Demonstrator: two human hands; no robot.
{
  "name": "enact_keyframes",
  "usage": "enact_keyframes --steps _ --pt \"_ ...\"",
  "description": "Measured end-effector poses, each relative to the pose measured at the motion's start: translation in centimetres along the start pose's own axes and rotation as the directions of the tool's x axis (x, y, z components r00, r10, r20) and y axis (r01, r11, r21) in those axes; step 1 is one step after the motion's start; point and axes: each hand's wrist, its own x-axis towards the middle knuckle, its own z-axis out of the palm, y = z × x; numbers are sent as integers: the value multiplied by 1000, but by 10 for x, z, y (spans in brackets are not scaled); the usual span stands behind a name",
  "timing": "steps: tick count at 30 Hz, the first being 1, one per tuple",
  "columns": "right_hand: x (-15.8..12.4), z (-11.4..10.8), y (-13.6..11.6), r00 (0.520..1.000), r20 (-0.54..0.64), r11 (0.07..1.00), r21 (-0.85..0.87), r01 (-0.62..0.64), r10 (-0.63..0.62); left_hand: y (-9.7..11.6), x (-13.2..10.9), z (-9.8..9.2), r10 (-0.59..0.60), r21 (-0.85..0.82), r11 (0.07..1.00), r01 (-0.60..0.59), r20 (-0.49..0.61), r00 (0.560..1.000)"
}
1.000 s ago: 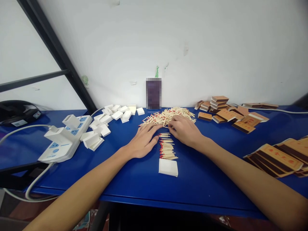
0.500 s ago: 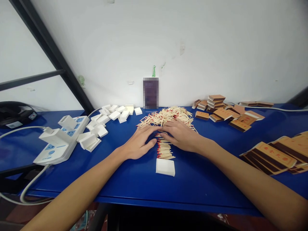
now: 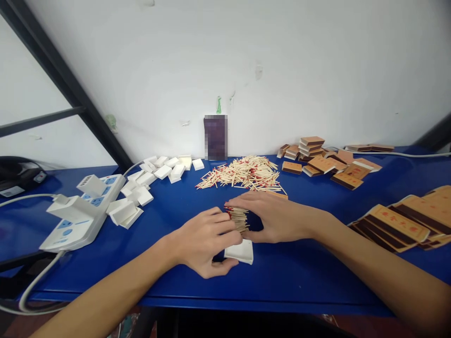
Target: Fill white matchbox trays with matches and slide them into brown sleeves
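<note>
A bunch of matches (image 3: pixel 238 218) with red heads to the left sits between my hands. My right hand (image 3: pixel 269 217) curves around it, fingers along the far side and thumb at the near right. My left hand (image 3: pixel 207 241) reaches in from the left, its fingertips near the bunch and the thumb held apart. Between that thumb and forefinger lies a white matchbox tray (image 3: pixel 243 253), partly covered by the hand; whether they touch it I cannot tell. Behind my hands spreads a loose heap of matches (image 3: pixel 246 172).
White matchbox trays (image 3: pixel 144 178) are scattered at the left, beside a power strip (image 3: pixel 88 211) with plugs and cables. Orange matchbox sleeves (image 3: pixel 322 164) are piled at the back right, and flattened sleeves (image 3: pixel 401 225) lie at the right. A pixelated dark rectangle (image 3: pixel 216 137) stands against the wall.
Both hands have come closer to me from the heap's edge. The row of matches is now gathered into a compact bunch by the tray. The left thumb has spread away from its fingers.
</note>
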Motion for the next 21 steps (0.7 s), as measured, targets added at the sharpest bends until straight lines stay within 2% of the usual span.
enact_keyframes --steps 3,5,7,9,11,14,17,21 --pt "-1 0 0 1000 15 1000 0 -24 24 -5 -4 -4 0 -61 998 -5 -69 998" --pt "-1 1 0 998 28 999 -9 -49 49 -13 -8 -8 -22 -95 995 4 -188 982" --pt "0 2 0 997 36 997 -20 -72 73 -24 -13 -11 -118 -88 992 92 -369 922" --pt "1 4 -1 996 24 996 -23 -86 87 -34 -17 -12 -241 -39 967 253 -477 845" --pt "2 6 -1 996 5 996 -12 -93 93 -42 -18 -10 -392 -30 906 423 -438 809" --pt "5 10 0 995 -7 995 19 -96 96 -47 -17 -4 -554 -17 819 574 -281 783" --pt "8 13 2 997 -21 996 57 -73 74 -44 -13 2 -615 25 781 624 -143 776" --pt "14 18 5 997 -69 996 84 -38 44 -42 -12 7 -619 17 782 623 -94 779"
